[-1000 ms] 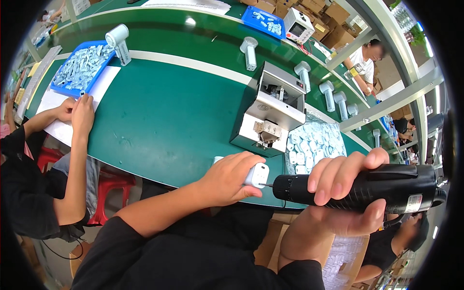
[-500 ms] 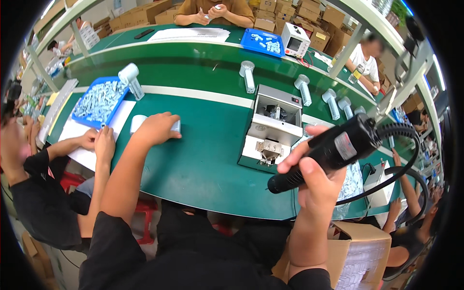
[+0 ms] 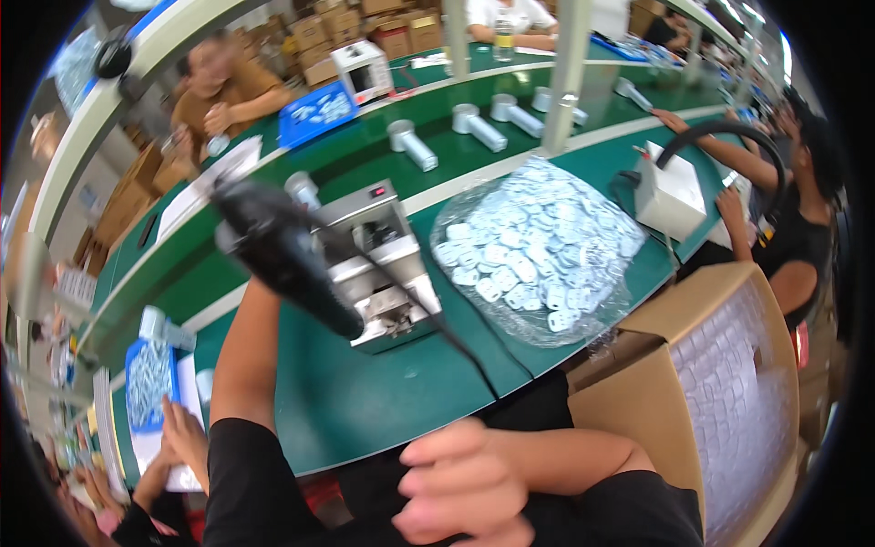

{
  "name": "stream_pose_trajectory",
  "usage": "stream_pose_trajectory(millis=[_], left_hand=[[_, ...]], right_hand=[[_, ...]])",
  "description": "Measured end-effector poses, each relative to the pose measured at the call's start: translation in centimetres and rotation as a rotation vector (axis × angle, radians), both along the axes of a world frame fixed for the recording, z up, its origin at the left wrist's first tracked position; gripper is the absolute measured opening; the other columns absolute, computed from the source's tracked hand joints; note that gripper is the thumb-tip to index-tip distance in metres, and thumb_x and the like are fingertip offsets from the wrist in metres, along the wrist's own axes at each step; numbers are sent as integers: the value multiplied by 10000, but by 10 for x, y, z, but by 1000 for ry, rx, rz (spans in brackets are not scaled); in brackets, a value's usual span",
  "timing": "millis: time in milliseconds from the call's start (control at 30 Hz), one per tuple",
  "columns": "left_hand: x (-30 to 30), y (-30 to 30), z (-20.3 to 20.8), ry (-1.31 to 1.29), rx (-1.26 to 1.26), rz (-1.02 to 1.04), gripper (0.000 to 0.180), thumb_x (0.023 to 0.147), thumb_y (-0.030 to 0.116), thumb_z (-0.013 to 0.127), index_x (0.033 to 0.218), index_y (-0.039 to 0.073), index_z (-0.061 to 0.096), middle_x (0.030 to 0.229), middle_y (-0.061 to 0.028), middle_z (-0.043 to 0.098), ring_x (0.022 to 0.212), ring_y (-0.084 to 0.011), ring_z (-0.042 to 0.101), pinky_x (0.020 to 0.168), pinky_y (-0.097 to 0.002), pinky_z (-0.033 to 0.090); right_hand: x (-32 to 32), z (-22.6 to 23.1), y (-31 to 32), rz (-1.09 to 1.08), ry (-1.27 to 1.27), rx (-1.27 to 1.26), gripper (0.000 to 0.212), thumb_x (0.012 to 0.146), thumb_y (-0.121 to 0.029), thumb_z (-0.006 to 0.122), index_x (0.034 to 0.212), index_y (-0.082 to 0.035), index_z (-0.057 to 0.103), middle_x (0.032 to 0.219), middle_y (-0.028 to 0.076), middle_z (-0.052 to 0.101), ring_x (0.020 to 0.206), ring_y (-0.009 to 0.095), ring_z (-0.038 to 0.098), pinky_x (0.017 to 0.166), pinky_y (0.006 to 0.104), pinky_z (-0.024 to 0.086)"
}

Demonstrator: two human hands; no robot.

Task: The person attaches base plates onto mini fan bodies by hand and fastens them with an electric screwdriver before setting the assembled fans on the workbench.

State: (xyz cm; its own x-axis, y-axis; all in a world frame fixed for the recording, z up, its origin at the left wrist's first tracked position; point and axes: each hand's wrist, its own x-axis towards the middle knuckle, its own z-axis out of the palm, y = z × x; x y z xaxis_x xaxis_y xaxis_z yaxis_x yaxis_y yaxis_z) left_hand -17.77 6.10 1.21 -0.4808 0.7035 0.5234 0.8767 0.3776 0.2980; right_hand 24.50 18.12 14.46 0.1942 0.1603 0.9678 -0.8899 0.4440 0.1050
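The black electric screwdriver (image 3: pixel 292 264) is tilted in front of my left forearm (image 3: pixel 246 365), blurred, and hides my left hand. Whether that hand touches it cannot be seen. Behind its tip stands a grey metal screw feeder (image 3: pixel 401 301) on the green table. My right hand (image 3: pixel 465 483) is low in front of my body, off the table edge. Its blurred fingers are bent and apart, with nothing visible in them. A bag of pale blue plastic parts (image 3: pixel 547 246) lies right of the feeder.
An open cardboard box (image 3: pixel 638 392) with clear trays (image 3: pixel 738 383) stands at the right. Several pale blue handheld devices (image 3: pixel 415 146) line the far side. A blue tray (image 3: pixel 150 392) of small parts lies left, beside a co-worker's hands (image 3: pixel 182 438). A white power unit (image 3: pixel 670 196) stands far right.
The view has turned right. My right hand has let go of the screwdriver and dropped toward my body. The screwdriver now sits across my left forearm, and my left hand has become hidden.
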Motion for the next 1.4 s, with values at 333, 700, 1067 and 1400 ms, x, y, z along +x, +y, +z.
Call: stream_pose_trajectory(millis=[333,700,1067,1400], left_hand=[[-19,20,14,517,-176,374,215,778,194,576,944,61,610,1174,-197,542,1121,-369,497,904,-448,416],[71,-80,79,145,771,538,426,673,304,738,922,9,557,854,-193,637,770,-327,623,721,-402,494],[315,-108,94,-74,964,281,442,789,-32,624,1198,-17,456,850,-126,593,732,-194,596,666,-322,512],[382,-87,36,-393,799,-6,705,709,-19,662,1316,-10,303,923,-121,553,736,-168,555,633,-272,445]], right_hand=[[-5,-91,170,-870,-1408,108,181,685,-92,693,855,-45,653,779,127,586,796,306,582,698,413,468],[-11,-104,165,-931,-1512,401,247,702,-167,739,886,-13,678,948,134,642,876,320,593,749,418,454],[42,-22,54,-833,-528,-326,313,992,-257,432,1016,28,560,813,95,614,629,167,552,491,256,433],[5,-5,-51,552,-1405,-339,164,859,22,604,1022,44,607,888,94,595,675,91,577,539,173,445]])
